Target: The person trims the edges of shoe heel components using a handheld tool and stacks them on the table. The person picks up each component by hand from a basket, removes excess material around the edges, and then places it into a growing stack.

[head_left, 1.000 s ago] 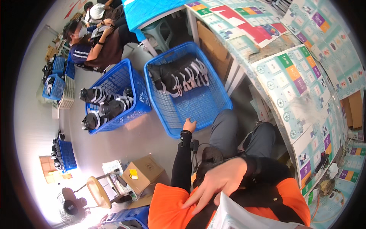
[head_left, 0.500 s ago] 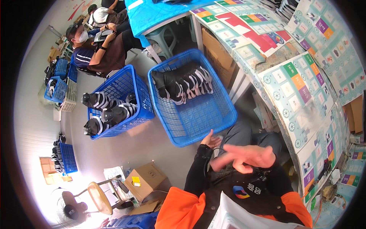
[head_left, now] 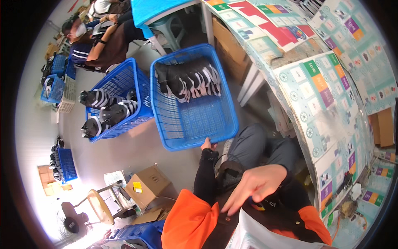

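Note:
A large blue plastic basket (head_left: 203, 140) stands on the floor in front of me, with a row of black-and-white shoe uppers (head_left: 188, 79) packed along its far side. My left hand (head_left: 208, 144) grips its near rim, thumb on top and the fingers partly hidden. Held up over my lap, my right hand (head_left: 259, 182) is empty, its fingers stretched out toward the lower left. My dark apron and orange sleeves lie behind and beside it.
To the left stands another blue basket (head_left: 143, 99) holding more shoe uppers. A table edge covered with printed sheets (head_left: 306, 99) runs along my right. A cardboard box (head_left: 148, 186), stool (head_left: 100, 207) and fan (head_left: 71, 220) are at lower left. A seated co-worker (head_left: 97, 45) works far left.
My left hand, open below the basket's rim before, now grips it. My right hand has swung round to point down-left. The whole view has shifted, and the basket sits slightly turned.

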{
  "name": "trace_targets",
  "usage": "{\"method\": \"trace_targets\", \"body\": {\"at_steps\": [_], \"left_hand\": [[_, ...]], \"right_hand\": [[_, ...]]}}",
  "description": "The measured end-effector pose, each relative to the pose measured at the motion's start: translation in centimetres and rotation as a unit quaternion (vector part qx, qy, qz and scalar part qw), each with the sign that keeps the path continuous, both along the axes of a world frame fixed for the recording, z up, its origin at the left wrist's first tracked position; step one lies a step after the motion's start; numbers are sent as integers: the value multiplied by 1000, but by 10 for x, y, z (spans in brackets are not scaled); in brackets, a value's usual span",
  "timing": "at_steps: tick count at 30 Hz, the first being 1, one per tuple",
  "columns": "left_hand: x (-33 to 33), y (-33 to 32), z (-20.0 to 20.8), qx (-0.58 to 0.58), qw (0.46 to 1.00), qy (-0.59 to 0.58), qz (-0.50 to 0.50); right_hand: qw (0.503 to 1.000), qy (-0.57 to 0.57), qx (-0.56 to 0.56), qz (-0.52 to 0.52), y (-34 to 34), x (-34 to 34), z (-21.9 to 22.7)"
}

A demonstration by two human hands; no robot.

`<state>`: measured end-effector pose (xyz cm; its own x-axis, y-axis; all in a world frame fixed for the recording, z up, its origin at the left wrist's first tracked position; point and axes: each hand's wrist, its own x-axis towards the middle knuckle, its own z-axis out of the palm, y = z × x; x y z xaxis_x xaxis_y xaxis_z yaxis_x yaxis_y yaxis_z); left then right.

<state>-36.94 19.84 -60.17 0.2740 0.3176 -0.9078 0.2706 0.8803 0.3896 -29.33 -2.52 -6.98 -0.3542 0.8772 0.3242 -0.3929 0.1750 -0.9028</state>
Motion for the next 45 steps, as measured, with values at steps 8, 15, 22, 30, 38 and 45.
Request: {"method": "trace_targets", "body": {"at_steps": [8,15,22,30,38,45], "left_hand": [[-168,209,27,46,929,91,-356],[-272,262,63,13,904,189,-384],[-325,225,84,17,907,286,-308],[-92,258,78,483,541,292,-624],[177,246,82,565,503,305,-579],[221,236,71,590,489,313,-561]], "right_hand": [[890,-32,-344,-298,-45,24,-62],[816,7,-435,-381,-14,40,-150],[734,119,-464,-482,48,74,-245],[618,61,-574,-533,135,135,-414],[431,-82,-634,-637,206,105,-484],[567,40,-627,-532,178,136,-517]]}}
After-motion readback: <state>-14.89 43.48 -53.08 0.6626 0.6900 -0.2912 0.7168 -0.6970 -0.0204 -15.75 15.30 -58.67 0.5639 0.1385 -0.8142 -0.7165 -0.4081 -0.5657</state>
